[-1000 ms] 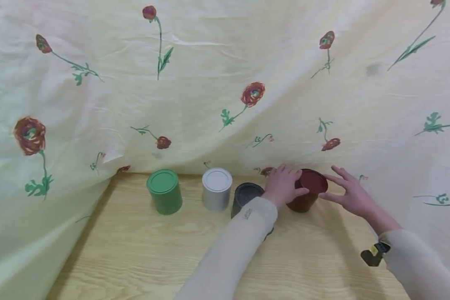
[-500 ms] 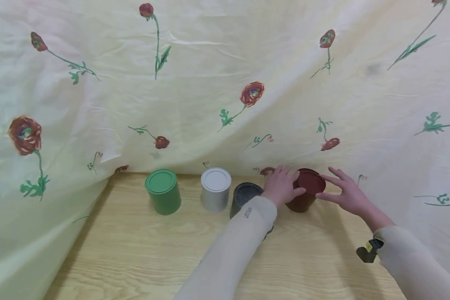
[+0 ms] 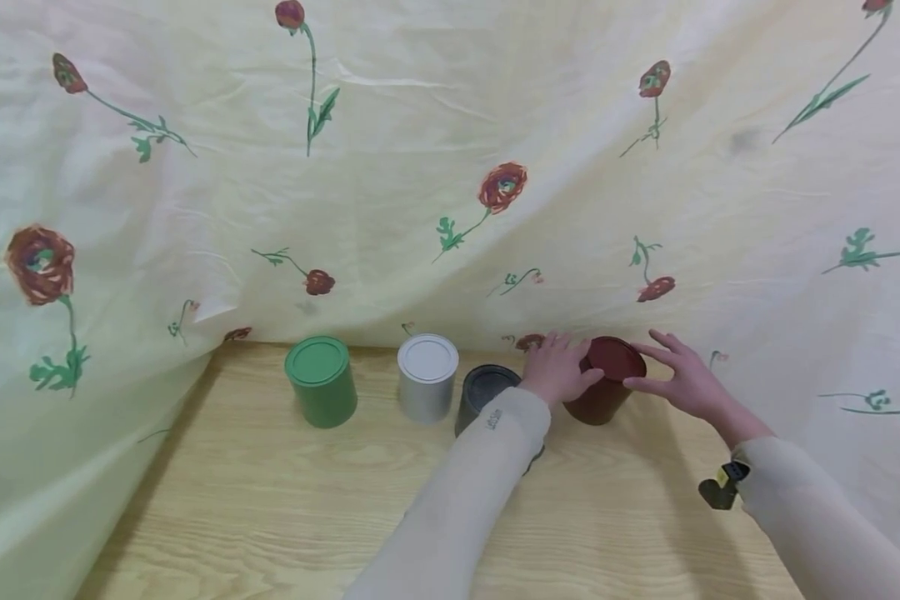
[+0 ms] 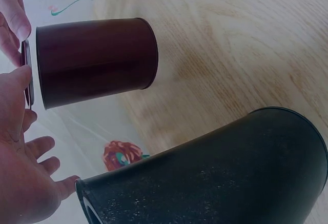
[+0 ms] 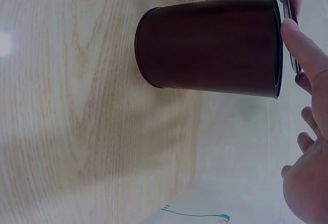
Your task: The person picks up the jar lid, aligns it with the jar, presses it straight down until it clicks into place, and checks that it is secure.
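Observation:
At the right end of a row of cans stands a dark red can (image 3: 596,406), upright on the table. A dark red lid (image 4: 28,75) is held level just above its mouth, and a thin gap shows between lid and rim in both wrist views. My left hand (image 3: 558,369) holds the lid's left edge with thumb and finger, the other fingers spread. From the opposite side my right hand (image 3: 678,375) grips the lid's edge, thumb in front. A black can (image 4: 220,178) stands beside my left hand, one fingertip right at its rim.
A white-grey can (image 3: 427,383) and a green can (image 3: 321,387), both lidded, stand left of the black one on the wooden table (image 3: 285,517). A flowered cloth (image 3: 390,192) hangs behind and along the sides.
Both hands stay at the lid over the dark red can, the right hand slightly further left. The whole head view has shifted a little, so the cans sit slightly further left.

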The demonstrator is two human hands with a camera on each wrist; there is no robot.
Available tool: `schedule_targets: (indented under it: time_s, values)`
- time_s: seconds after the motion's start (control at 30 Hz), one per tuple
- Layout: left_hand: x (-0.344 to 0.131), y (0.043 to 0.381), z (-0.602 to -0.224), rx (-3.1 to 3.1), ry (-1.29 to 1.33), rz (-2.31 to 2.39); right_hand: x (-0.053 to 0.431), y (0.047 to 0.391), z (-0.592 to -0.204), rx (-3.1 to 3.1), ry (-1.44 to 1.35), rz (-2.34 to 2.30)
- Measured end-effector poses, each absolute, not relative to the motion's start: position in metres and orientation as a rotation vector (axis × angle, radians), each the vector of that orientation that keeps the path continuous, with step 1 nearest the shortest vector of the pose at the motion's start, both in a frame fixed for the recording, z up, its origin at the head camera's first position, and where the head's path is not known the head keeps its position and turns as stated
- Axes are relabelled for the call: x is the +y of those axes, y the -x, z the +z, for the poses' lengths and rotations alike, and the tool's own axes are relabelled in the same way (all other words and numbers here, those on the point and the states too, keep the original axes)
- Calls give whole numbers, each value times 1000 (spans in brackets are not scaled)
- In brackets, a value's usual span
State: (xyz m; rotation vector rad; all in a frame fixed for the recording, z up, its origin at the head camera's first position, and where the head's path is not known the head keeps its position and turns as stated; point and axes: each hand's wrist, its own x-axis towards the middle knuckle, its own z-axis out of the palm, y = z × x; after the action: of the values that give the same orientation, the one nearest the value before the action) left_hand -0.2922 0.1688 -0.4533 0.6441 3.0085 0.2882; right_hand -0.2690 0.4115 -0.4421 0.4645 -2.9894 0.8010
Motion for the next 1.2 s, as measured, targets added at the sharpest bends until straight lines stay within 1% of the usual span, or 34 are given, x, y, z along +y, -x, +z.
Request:
schedule_targets:
  time_s: [0.43,0.87,1.2]
  values:
    - [172,294,-452,2982,-600,373,416,276,-440,-3043,-465,774]
    - [181,288,-450,2980,-563,326,418,273,-437,-3088,-447,771]
    - [190,294,-458,2975,-483,230,421,275,-440,-3125,-418,805]
